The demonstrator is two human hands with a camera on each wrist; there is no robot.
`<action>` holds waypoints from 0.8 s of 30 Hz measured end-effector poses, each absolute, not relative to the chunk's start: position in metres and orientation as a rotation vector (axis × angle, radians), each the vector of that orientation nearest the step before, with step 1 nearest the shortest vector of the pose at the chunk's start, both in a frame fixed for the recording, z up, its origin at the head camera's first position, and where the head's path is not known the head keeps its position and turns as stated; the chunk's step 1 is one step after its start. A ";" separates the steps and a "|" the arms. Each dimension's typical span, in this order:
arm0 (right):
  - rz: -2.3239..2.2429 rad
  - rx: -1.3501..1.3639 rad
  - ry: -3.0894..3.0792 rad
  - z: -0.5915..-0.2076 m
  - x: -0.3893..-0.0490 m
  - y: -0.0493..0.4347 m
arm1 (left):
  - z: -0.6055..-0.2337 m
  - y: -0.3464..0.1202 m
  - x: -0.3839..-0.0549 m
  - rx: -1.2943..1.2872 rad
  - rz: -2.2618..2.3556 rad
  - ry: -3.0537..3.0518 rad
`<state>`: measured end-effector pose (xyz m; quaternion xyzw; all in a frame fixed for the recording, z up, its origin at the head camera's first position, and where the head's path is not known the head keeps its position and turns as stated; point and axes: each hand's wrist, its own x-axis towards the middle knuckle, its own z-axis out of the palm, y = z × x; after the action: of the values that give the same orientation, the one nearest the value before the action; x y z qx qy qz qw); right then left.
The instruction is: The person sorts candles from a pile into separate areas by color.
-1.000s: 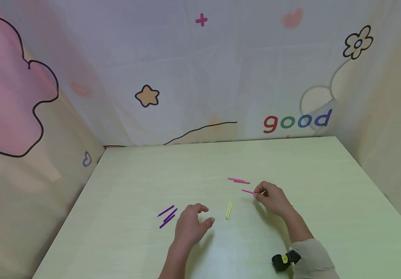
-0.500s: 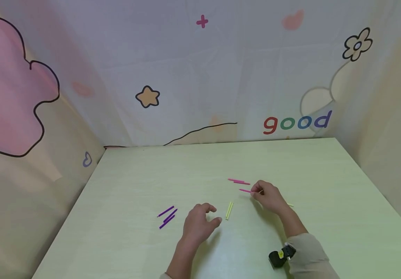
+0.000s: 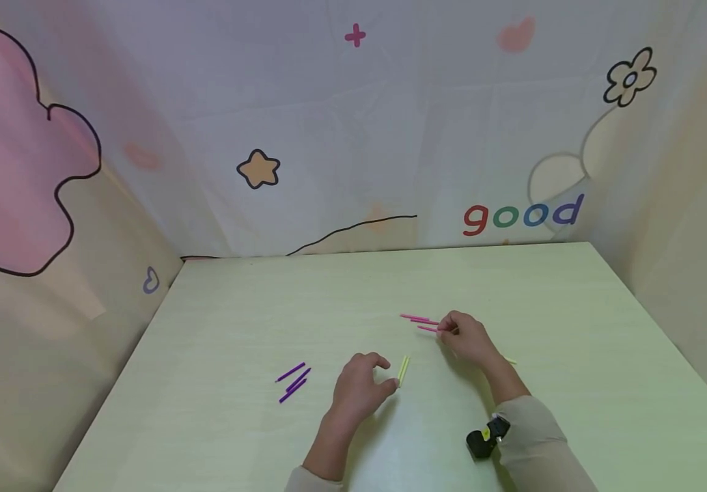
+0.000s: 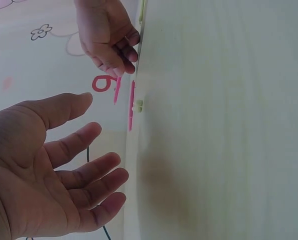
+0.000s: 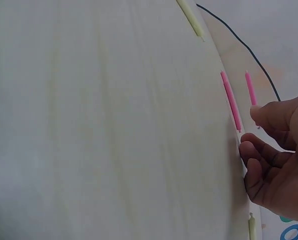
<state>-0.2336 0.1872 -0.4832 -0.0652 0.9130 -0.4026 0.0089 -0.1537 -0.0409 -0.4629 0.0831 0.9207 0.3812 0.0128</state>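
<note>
My right hand (image 3: 466, 338) pinches a thin pink candle (image 5: 251, 90) between thumb and fingertips, above the table. Just behind it in the head view, a pair of pink candles (image 3: 416, 318) lies on the table, their right ends close to my fingers. My left hand (image 3: 358, 388) hovers with fingers spread and holds nothing. Its thumb tip appears right beside two yellow candles (image 3: 404, 369) lying side by side; whether it touches them I cannot tell. In the left wrist view the left palm (image 4: 34, 185) shows bare.
Three purple candles (image 3: 294, 383) lie at the left of the pale table (image 3: 236, 307). Another yellow candle (image 3: 511, 361) is partly hidden behind the right forearm. A black device (image 3: 482, 443) is fixed at the right sleeve. Printed cloth (image 3: 328, 137) walls the table's back and sides.
My right hand has carried the pink candle left and farther back, close to the other pink ones. My left hand has moved right, toward the yellow pair.
</note>
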 end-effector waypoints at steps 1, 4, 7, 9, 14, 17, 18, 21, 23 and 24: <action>-1.254 -0.191 2.854 -0.483 -0.236 0.186 | -0.463 -0.040 -0.155 0.260 1.183 2.868; -1.245 -0.165 2.852 -0.483 -0.241 0.185 | -0.465 -0.038 -0.158 0.262 1.172 2.870; -1.258 -0.144 2.843 -0.484 -0.244 0.183 | -0.466 -0.037 -0.160 0.271 1.166 2.878; -1.261 -0.140 2.849 -0.486 -0.246 0.183 | -0.466 -0.037 -0.162 0.277 1.176 2.874; -1.263 -0.104 2.870 -0.490 -0.250 0.182 | -0.469 -0.036 -0.166 0.277 1.151 2.877; -1.256 -0.109 2.889 -0.491 -0.249 0.182 | -0.470 -0.033 -0.167 0.255 1.093 2.894; -1.253 -0.113 2.896 -0.491 -0.249 0.182 | -0.470 -0.032 -0.168 0.248 1.076 2.897; -1.238 -0.129 2.921 -0.491 -0.249 0.183 | -0.471 -0.029 -0.170 0.234 1.037 2.898; -1.230 -0.129 2.929 -0.491 -0.249 0.183 | -0.471 -0.027 -0.172 0.244 1.010 2.904; -1.226 -0.129 2.932 -0.491 -0.249 0.182 | -0.471 -0.027 -0.173 0.249 0.992 2.908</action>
<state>-0.2487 0.1825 -0.4910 -0.0406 0.9217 -0.3852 -0.0195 -0.1728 -0.0266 -0.4711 0.0808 0.9429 0.3217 0.0293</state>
